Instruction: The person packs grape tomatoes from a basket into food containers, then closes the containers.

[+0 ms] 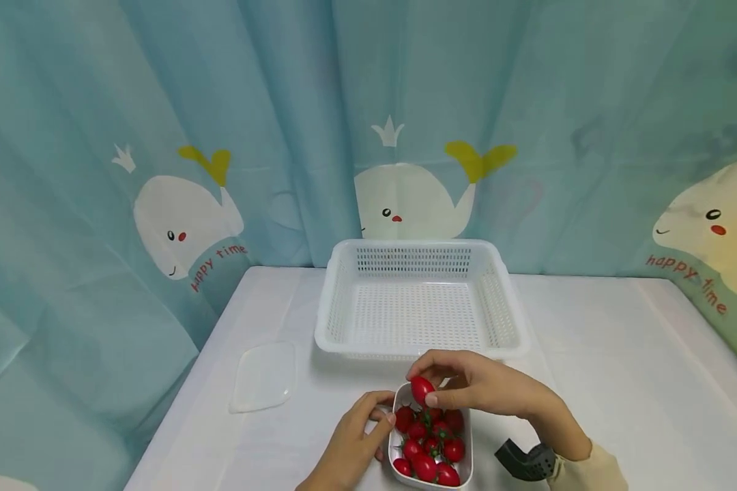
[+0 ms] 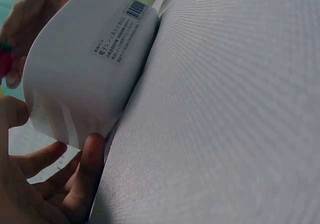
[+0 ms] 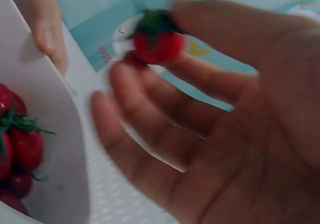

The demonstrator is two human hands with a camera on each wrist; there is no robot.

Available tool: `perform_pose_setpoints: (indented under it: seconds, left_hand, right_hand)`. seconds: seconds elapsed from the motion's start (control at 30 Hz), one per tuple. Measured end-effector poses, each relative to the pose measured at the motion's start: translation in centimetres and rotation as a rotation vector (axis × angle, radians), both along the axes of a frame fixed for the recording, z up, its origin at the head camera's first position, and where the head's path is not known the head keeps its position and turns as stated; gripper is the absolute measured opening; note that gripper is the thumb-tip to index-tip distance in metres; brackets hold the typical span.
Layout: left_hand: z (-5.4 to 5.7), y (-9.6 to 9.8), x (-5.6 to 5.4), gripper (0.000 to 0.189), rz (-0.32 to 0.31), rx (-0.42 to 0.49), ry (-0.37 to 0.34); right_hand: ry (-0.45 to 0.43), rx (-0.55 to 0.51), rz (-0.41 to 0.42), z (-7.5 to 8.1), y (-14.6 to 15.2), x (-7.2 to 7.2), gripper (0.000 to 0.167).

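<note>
A small white plastic container (image 1: 470, 455) holds several red cherry tomatoes (image 1: 424, 467), some with green stems. At its left side and upper left corner, my left hand (image 1: 354, 440) grips it with curled fingers. In the left wrist view, the fingertips lie against the labelled outer wall (image 2: 75, 69). My right hand (image 1: 488, 385) is raised over the container's far end and pinches one cherry tomato (image 1: 422, 390) between thumb and fingers. In the right wrist view, the held tomato (image 3: 157, 47) shows its green cap, and the other fingers are loosely bent.
Behind the container stands a large white perforated basket (image 1: 329, 320). A clear lid (image 1: 264, 378) lies to the left on the white-covered table (image 1: 596, 382). A light blue curtain (image 1: 295, 102) with whale prints hangs along the back and sides.
</note>
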State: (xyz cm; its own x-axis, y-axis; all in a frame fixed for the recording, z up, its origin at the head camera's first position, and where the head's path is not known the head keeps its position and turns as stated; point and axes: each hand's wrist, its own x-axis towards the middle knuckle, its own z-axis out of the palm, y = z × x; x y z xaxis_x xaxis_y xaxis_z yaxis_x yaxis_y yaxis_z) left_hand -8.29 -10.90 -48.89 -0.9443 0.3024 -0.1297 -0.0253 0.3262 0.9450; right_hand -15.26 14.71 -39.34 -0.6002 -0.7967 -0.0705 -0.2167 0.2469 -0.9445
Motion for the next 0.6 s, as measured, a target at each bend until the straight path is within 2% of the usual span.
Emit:
perform_pose_setpoints:
  seconds: [0.13,0.27,0.43,0.6]
  left_hand:
    - [0.1,0.0,0.0,0.042,0.016,-0.005,-0.001]
    - [0.4,-0.3,-0.3,0.041,0.015,-0.008,0.016]
    - [0.7,-0.5,-0.4,0.041,0.004,-0.016,0.025]
    - [0.3,-0.6,-0.3,0.034,0.009,-0.025,0.036]
  right_hand:
    - [0.086,0.096,0.082,0.3,0.1,0.5,0.029]
    - [0.128,0.191,0.115,0.4,-0.2,0.7,0.025]
    - [0.158,0.262,0.085,0.0,-1.1,1.1,0.021]
    - [0.171,0.320,0.036,-0.2,-2.0,1.7,0.021]
